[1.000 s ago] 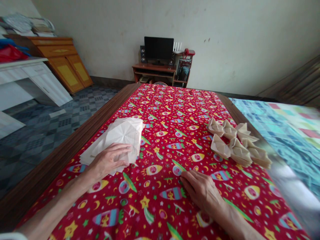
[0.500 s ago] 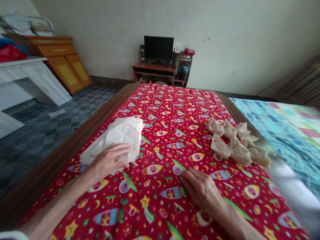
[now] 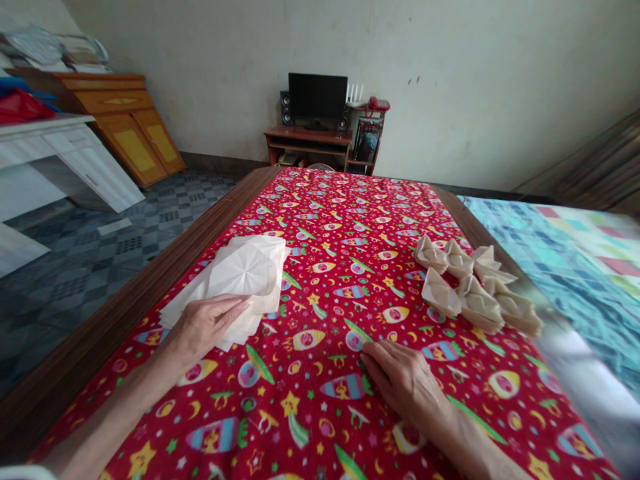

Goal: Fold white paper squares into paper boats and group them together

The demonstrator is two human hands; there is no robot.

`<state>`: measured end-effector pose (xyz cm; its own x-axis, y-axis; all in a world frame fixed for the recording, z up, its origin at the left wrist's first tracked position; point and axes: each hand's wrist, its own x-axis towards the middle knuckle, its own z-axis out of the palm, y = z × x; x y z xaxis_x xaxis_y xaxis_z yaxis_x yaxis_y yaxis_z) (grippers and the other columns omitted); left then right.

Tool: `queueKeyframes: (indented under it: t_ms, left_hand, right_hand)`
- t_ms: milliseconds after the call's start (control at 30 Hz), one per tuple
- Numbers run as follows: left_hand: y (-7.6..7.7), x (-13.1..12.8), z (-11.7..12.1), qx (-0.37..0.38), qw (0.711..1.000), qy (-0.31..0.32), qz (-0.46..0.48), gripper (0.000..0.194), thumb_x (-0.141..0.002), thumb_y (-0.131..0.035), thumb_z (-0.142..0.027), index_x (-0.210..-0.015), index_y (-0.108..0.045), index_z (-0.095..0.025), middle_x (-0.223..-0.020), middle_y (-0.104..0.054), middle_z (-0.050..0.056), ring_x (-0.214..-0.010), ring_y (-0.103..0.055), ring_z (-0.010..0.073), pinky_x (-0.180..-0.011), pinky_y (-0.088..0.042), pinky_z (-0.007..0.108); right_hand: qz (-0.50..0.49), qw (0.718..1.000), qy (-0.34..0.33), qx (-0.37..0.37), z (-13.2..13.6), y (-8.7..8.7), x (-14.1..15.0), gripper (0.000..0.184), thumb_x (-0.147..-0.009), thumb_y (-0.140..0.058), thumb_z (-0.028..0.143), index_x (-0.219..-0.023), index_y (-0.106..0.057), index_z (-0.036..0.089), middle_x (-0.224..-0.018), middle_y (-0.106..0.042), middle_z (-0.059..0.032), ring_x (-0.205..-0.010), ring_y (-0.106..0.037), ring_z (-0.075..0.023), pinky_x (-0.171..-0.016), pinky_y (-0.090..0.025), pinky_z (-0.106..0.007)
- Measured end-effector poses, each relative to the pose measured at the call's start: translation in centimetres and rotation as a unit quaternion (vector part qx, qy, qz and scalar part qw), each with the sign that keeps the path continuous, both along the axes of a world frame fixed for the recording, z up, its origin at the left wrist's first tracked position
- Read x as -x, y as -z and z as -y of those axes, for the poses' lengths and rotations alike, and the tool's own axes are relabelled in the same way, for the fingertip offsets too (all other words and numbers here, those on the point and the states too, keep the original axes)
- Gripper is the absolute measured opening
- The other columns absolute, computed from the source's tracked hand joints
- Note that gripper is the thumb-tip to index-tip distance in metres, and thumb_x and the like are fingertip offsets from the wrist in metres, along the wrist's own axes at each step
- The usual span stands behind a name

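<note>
My left hand has narrowed from spread fingers to a pinch, holding the top sheet at its near edge, apparently separating it from the stack, left. My right hand rests curled; grip contents cannot be determined.

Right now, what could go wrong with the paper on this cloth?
The left hand is at the loose, fanned-out paper sheets; lifting one may drag others along. The folded paper pieces sit close together near the table's right edge, so a sweep of the right hand might knock some off.
</note>
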<state>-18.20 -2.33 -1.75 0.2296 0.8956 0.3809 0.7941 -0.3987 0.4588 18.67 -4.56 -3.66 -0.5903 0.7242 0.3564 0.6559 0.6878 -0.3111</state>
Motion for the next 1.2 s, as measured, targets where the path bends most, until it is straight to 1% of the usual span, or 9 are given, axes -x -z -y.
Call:
queueKeyframes:
  t_ms: [100, 233, 367, 567, 700, 767, 900, 1067, 1200]
  left_hand:
    - [0.2, -0.1, 0.3, -0.043, 0.999, 0.019, -0.018, 0.038, -0.091, -0.047, -0.045, -0.095, -0.074, -0.018, -0.098, -0.073, 0.006, -0.084, -0.071, 0.0189, -0.081, -0.057, 0.025]
    - [0.2, -0.6, 0.5, -0.024, 0.996, 0.070, -0.039, 0.038, -0.088, -0.050, -0.051, -0.094, -0.074, -0.022, -0.098, -0.073, 0.005, -0.089, -0.069, 0.0188, -0.082, -0.057, 0.028]
    - [0.4, -0.1, -0.1, -0.014, 0.996, 0.054, -0.067, 0.044, -0.086, -0.052, -0.056, -0.103, -0.070, -0.021, -0.105, -0.070, 0.007, -0.099, -0.065, 0.0217, -0.086, -0.056, 0.033]
    - [0.0, 3.2, -5.5, -0.044, 0.993, 0.006, -0.109, 0.045, -0.088, -0.047, -0.054, -0.120, -0.060, -0.025, -0.130, -0.057, 0.007, -0.117, -0.055, 0.0242, -0.103, -0.043, 0.038]
    - [0.4, 3.0, -8.5, -0.005, 0.985, 0.006, -0.171, 0.074, -0.081, -0.046, -0.068, -0.133, -0.048, -0.015, -0.138, -0.048, 0.015, -0.128, -0.043, 0.0294, -0.108, -0.035, 0.043]
    - [1.3, 1.8, -8.5, 0.031, 0.978, 0.036, -0.201, 0.081, -0.081, -0.043, -0.070, -0.138, -0.041, -0.013, -0.144, -0.040, 0.017, -0.134, -0.036, 0.0298, -0.109, -0.032, 0.045]
    - [2.5, -0.6, -6.3, 0.038, 0.968, 0.043, -0.244, 0.067, -0.094, -0.028, -0.056, -0.144, -0.029, -0.012, -0.151, -0.026, 0.016, -0.141, -0.022, 0.0271, -0.114, -0.016, 0.049]
    - [1.5, -1.9, -4.6, 0.041, 0.969, 0.064, -0.235, 0.059, -0.095, -0.030, -0.049, -0.144, -0.029, -0.015, -0.151, -0.027, 0.013, -0.141, -0.021, 0.0249, -0.115, -0.013, 0.047]
    - [0.7, -2.2, -4.6, 0.062, 0.974, 0.057, -0.209, 0.057, -0.094, -0.034, -0.046, -0.143, -0.032, -0.017, -0.152, -0.027, 0.011, -0.141, -0.023, 0.0254, -0.115, -0.013, 0.047]
  right_hand:
    - [-0.002, 1.000, -0.001, -0.002, 0.0, 0.0, 0.0, 0.020, -0.098, -0.038, 0.022, -0.090, -0.057, 0.019, -0.068, -0.058, 0.0000, -0.058, -0.052, -0.0120, -0.057, -0.034, -0.024]
    - [0.001, 1.000, 0.000, -0.005, 0.0, 0.0, 0.0, 0.022, -0.098, -0.037, 0.022, -0.088, -0.056, 0.018, -0.067, -0.057, 0.0000, -0.057, -0.051, -0.0117, -0.056, -0.033, -0.024]
    - [0.005, 1.000, 0.002, -0.005, 0.0, 0.0, 0.0, 0.022, -0.098, -0.037, 0.022, -0.087, -0.057, 0.018, -0.066, -0.057, 0.0002, -0.056, -0.051, -0.0116, -0.055, -0.033, -0.024]
    - [0.013, 1.000, 0.006, -0.004, -0.1, 0.1, 0.0, 0.023, -0.098, -0.037, 0.022, -0.087, -0.057, 0.018, -0.066, -0.057, 0.0001, -0.057, -0.051, -0.0121, -0.055, -0.032, -0.024]
    - [0.017, 1.000, 0.008, -0.004, -0.1, 0.1, 0.1, 0.023, -0.098, -0.037, 0.022, -0.088, -0.057, 0.018, -0.067, -0.057, -0.0002, -0.058, -0.052, -0.0125, -0.055, -0.033, -0.025]
    - [0.019, 1.000, 0.010, -0.003, -0.1, 0.1, 0.1, 0.023, -0.098, -0.037, 0.022, -0.088, -0.057, 0.018, -0.067, -0.057, -0.0004, -0.058, -0.053, -0.0127, -0.055, -0.034, -0.025]
    - [0.017, 1.000, 0.006, 0.001, 0.0, 0.2, -0.1, 0.023, -0.097, -0.037, 0.022, -0.088, -0.058, 0.018, -0.067, -0.058, -0.0003, -0.058, -0.053, -0.0124, -0.055, -0.035, -0.025]
    - [-0.005, 1.000, 0.000, -0.008, -0.3, -0.5, 0.9, 0.021, -0.097, -0.040, 0.023, -0.088, -0.059, 0.019, -0.071, -0.058, -0.0010, -0.062, -0.053, -0.0127, -0.057, -0.038, -0.024]
    - [0.016, 0.996, -0.085, -0.015, -1.6, -1.8, 5.6, 0.016, -0.095, -0.046, 0.025, -0.102, -0.060, 0.020, -0.092, -0.062, -0.0045, -0.082, -0.055, -0.0157, -0.069, -0.044, -0.026]
